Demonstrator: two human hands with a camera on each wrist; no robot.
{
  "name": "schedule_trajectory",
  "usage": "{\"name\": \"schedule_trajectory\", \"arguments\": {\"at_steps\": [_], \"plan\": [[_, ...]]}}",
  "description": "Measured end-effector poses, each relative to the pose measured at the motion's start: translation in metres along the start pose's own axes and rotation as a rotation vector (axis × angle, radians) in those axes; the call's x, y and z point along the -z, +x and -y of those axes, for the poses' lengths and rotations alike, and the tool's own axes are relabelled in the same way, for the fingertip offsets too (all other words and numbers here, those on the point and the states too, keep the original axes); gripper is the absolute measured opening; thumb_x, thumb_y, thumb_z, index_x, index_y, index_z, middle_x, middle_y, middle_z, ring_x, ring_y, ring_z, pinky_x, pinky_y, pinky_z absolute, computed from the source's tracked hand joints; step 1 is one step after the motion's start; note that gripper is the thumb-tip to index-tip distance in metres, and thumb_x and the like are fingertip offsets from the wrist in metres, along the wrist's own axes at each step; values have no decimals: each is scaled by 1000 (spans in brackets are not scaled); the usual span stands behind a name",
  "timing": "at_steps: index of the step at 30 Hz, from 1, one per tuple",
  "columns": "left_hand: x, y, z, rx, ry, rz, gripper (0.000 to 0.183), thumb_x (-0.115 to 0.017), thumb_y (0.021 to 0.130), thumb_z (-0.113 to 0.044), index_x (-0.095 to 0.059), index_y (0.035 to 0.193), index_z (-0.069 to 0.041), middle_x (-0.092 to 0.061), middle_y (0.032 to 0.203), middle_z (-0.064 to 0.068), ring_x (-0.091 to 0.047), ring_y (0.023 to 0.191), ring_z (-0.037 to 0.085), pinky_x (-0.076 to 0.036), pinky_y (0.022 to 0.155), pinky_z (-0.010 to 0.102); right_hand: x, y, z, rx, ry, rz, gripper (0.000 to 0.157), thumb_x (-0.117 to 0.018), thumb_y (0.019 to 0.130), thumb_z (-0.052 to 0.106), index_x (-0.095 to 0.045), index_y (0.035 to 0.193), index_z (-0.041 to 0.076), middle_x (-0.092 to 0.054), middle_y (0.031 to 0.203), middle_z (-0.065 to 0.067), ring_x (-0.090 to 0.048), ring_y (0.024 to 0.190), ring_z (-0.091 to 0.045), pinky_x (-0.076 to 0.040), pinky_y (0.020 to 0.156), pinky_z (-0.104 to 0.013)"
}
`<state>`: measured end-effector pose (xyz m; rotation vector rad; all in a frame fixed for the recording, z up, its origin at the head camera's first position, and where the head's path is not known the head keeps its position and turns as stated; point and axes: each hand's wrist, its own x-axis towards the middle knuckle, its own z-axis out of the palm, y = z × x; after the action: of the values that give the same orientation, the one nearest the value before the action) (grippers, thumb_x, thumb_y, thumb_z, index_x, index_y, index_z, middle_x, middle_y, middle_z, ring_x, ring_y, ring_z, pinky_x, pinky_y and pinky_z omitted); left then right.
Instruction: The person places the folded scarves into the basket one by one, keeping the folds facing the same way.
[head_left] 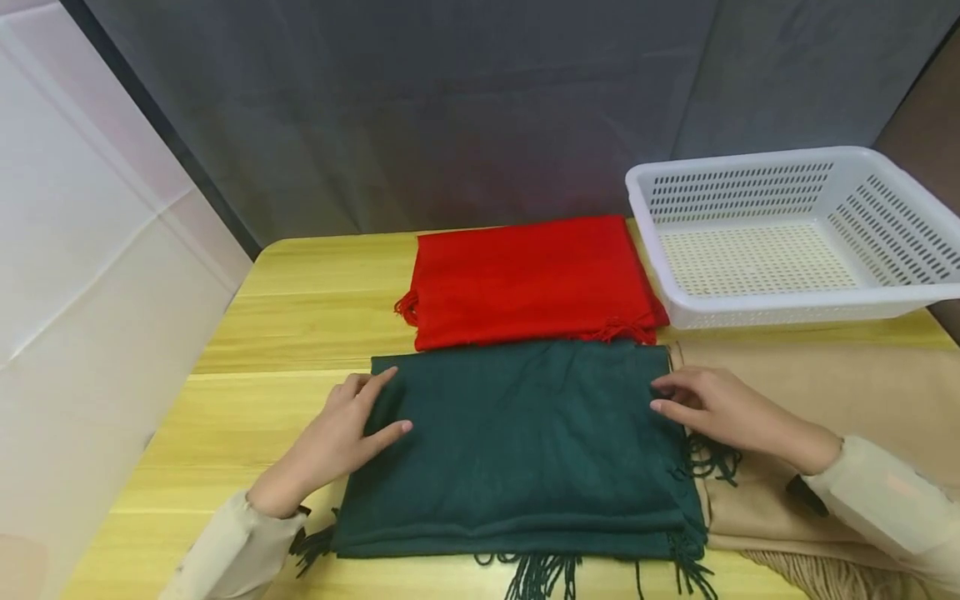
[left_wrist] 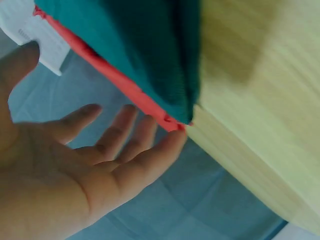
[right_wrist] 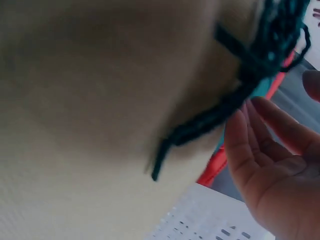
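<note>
A dark green scarf with fringe lies folded into a rectangle at the front middle of the table. Over its upper left edge my left hand is spread, thumb and index finger apart above the cloth. The left wrist view shows that hand with nothing in its loosely bent fingers. At the scarf's right edge is my right hand, fingers gently bent and thumb apart from them. Green fringe hangs close by its fingertips in the right wrist view.
Behind the green scarf lies a folded red scarf. A white perforated basket stands at the back right. The beige scarf spreads under my right forearm, its fringe toward the front. Bare wooden tabletop shows at left.
</note>
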<state>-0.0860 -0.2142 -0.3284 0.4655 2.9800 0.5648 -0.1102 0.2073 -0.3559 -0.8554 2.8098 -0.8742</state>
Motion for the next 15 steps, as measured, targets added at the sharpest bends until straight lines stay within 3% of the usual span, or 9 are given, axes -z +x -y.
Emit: {"name": "schedule_trajectory", "arguments": {"at_steps": [6, 15], "plan": [[-2, -5, 9, 103, 17, 133, 80, -63, 78, -42, -29, 134, 5, -38, 116, 25, -38, 99, 38, -46, 74, 47, -2, -1, -4, -48, 8, 14, 33, -61, 84, 20, -61, 100, -9, -64, 89, -11, -61, 73, -12, -50, 64, -29], [-9, -8, 19, 207, 0, 225, 89, -59, 80, -47, -24, 128, 19, -40, 111, 30, -46, 98, 38, -40, 84, 49, 0, -1, -4, -106, 51, 24, 39, -60, 84, 21, -59, 101, -14, -65, 89, -16, -63, 76, -19, -51, 66, -34]]}}
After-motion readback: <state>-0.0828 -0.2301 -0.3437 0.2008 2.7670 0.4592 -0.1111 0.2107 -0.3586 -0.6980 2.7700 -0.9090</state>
